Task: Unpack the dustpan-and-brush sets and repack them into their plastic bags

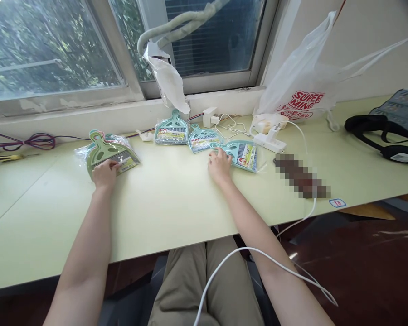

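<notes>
My left hand [104, 174] is closed with its fingertips on the near edge of an olive-green mini dustpan-and-brush set [117, 153] in clear wrap. That set lies on top of a small stack, with pink and teal handles showing behind its own. My right hand [220, 165] curls its fingers over the handle end of a teal dustpan-and-brush set [243, 154], which lies flat with its wide end to the right. Behind it rest two more wrapped teal sets, a middle one [203, 137] and one by the wall [172, 130]. Label cards show through their wrap.
A power strip [268, 141] with white cables and a plastic bag [299, 90] stand at the back right. Nearer is a pixelated object [301, 176]. A black strap [384, 138] lies far right, a yellow screwdriver [8, 158] far left. A white cable [255, 248] loops across my right arm.
</notes>
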`<action>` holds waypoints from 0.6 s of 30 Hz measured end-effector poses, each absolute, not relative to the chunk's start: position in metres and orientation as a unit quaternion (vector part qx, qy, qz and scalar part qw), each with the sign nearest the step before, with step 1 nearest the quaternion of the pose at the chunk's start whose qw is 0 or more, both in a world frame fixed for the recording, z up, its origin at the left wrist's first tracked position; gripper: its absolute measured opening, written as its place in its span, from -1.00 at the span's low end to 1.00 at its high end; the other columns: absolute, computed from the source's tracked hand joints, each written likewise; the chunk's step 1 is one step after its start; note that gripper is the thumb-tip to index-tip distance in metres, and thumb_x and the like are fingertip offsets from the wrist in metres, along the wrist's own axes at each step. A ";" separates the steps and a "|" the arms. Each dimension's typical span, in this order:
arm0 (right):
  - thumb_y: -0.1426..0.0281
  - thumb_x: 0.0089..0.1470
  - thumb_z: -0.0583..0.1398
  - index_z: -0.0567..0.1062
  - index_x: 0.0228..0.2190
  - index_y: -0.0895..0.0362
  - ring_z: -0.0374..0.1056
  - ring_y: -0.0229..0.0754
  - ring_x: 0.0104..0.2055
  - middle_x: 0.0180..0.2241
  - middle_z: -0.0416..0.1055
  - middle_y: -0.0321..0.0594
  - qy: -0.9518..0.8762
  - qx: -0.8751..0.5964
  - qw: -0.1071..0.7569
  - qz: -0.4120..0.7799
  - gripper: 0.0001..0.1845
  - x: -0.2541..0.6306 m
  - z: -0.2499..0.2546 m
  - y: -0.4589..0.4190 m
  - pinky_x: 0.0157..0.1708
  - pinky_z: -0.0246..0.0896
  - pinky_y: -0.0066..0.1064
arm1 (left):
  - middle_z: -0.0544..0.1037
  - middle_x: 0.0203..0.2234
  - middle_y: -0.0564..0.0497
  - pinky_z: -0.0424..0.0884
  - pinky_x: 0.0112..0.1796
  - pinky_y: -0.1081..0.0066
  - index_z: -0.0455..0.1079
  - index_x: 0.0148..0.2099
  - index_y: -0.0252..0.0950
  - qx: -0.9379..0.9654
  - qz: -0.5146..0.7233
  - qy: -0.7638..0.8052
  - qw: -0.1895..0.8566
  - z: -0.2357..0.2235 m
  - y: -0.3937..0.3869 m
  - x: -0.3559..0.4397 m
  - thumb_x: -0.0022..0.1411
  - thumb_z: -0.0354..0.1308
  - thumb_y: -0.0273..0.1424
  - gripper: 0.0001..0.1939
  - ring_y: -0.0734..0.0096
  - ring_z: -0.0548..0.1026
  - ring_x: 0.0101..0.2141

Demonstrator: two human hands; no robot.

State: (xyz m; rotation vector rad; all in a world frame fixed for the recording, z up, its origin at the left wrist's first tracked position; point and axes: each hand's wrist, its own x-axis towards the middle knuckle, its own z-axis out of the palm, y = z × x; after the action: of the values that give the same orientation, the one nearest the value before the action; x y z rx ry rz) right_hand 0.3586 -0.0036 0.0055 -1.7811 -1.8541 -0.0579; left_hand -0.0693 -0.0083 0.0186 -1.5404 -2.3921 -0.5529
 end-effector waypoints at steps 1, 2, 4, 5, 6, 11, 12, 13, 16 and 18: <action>0.53 0.08 0.06 0.48 -0.13 0.13 0.18 0.03 0.11 0.18 0.21 0.01 -0.692 -0.665 0.281 -0.024 -0.66 0.359 0.005 -0.004 0.08 -0.05 -0.07 | 0.53 -0.10 -0.03 0.27 -0.16 0.39 0.49 -0.10 -0.20 -0.533 -0.183 -0.817 0.125 0.018 -0.008 -0.068 0.22 0.06 -0.22 -0.71 0.25 0.44 -0.14; 0.53 0.08 0.06 0.48 -0.13 0.13 0.18 0.03 0.11 0.18 0.21 0.01 -0.692 -0.665 0.280 -0.026 -0.67 0.358 0.005 -0.004 0.08 -0.05 -0.08 | 0.51 -0.05 -0.06 0.27 -0.15 0.39 0.49 -0.11 -0.22 -0.538 -0.176 -0.815 0.130 0.018 -0.008 -0.067 0.23 0.05 -0.22 -0.71 0.24 0.43 -0.11; 0.52 0.08 0.07 0.48 -0.13 0.13 0.17 0.02 0.11 0.18 0.20 0.00 -0.693 -0.665 0.277 -0.029 -0.67 0.358 0.004 -0.004 0.08 -0.05 -0.08 | 0.50 -0.06 -0.10 0.26 -0.12 0.37 0.46 -0.09 -0.25 -0.541 -0.157 -0.813 0.143 0.017 -0.008 -0.063 0.27 0.01 -0.25 -0.71 0.22 0.41 -0.08; 0.52 0.08 0.07 0.49 -0.13 0.13 0.17 0.02 0.11 0.18 0.20 0.00 -0.693 -0.665 0.276 -0.030 -0.67 0.358 0.004 -0.004 0.08 -0.05 -0.08 | 0.53 -0.11 -0.11 0.25 -0.11 0.37 0.44 -0.07 -0.27 -0.542 -0.145 -0.814 0.151 0.016 -0.008 -0.062 0.29 -0.01 -0.27 -0.71 0.22 0.42 -0.09; 0.52 0.09 0.07 0.49 -0.13 0.12 0.17 0.02 0.11 0.18 0.20 0.00 -0.694 -0.665 0.274 -0.030 -0.67 0.358 0.004 -0.004 0.08 -0.06 -0.08 | 0.55 -0.17 -0.12 0.24 -0.10 0.36 0.43 -0.06 -0.28 -0.541 -0.135 -0.815 0.160 0.015 -0.008 -0.061 0.30 -0.04 -0.30 -0.71 0.22 0.43 -0.12; 0.51 0.10 0.06 0.49 -0.12 0.12 0.19 0.01 0.10 0.19 0.19 0.00 -0.695 -0.667 0.264 -0.039 -0.67 0.357 0.003 -0.004 0.09 -0.07 -0.07 | 0.58 -0.31 -0.08 0.27 -0.20 0.36 0.43 -0.07 -0.22 -0.518 -0.135 -0.829 0.163 0.015 -0.008 -0.057 0.33 -0.06 -0.25 -0.70 0.23 0.48 -0.29; 0.51 0.10 0.06 0.49 -0.12 0.12 0.19 0.00 0.10 0.19 0.19 0.00 -0.695 -0.667 0.263 -0.041 -0.67 0.357 0.003 -0.004 0.10 -0.07 -0.07 | 0.58 -0.31 -0.08 0.27 -0.22 0.37 0.42 -0.05 -0.21 -0.510 -0.140 -0.833 0.161 0.016 -0.009 -0.057 0.33 -0.05 -0.23 -0.70 0.22 0.48 -0.30; 0.51 0.10 0.06 0.49 -0.12 0.12 0.18 0.00 0.10 0.20 0.19 -0.01 -0.696 -0.667 0.263 -0.042 -0.67 0.357 0.002 -0.003 0.10 -0.07 -0.07 | 0.58 -0.32 -0.08 0.26 -0.24 0.37 0.41 -0.03 -0.20 -0.503 -0.143 -0.837 0.160 0.017 -0.010 -0.056 0.32 -0.04 -0.21 -0.69 0.20 0.48 -0.30; 0.51 0.10 0.06 0.49 -0.13 0.12 0.18 0.00 0.11 0.20 0.18 -0.01 -0.696 -0.667 0.263 -0.043 -0.67 0.357 0.000 -0.002 0.11 -0.08 -0.06 | 0.58 -0.32 -0.11 0.25 -0.29 0.37 0.36 0.05 -0.20 -0.496 -0.146 -0.843 0.150 0.021 -0.011 -0.054 0.31 -0.04 -0.18 -0.64 0.16 0.49 -0.30; 0.51 0.10 0.05 0.50 -0.13 0.12 0.17 0.01 0.12 0.20 0.18 0.00 -0.697 -0.665 0.264 -0.041 -0.67 0.357 -0.001 -0.002 0.12 -0.09 -0.05 | 0.58 -0.31 -0.11 0.24 -0.30 0.36 0.35 0.07 -0.19 -0.497 -0.145 -0.844 0.138 0.022 -0.011 -0.053 0.32 -0.05 -0.19 -0.63 0.14 0.49 -0.30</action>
State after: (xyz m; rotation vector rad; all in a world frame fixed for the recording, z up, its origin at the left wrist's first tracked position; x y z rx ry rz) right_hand 0.3572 -0.0022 -0.0010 -1.7972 -1.8842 -0.1103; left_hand -0.0526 -0.0115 0.0220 -1.4372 -2.4427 -0.4206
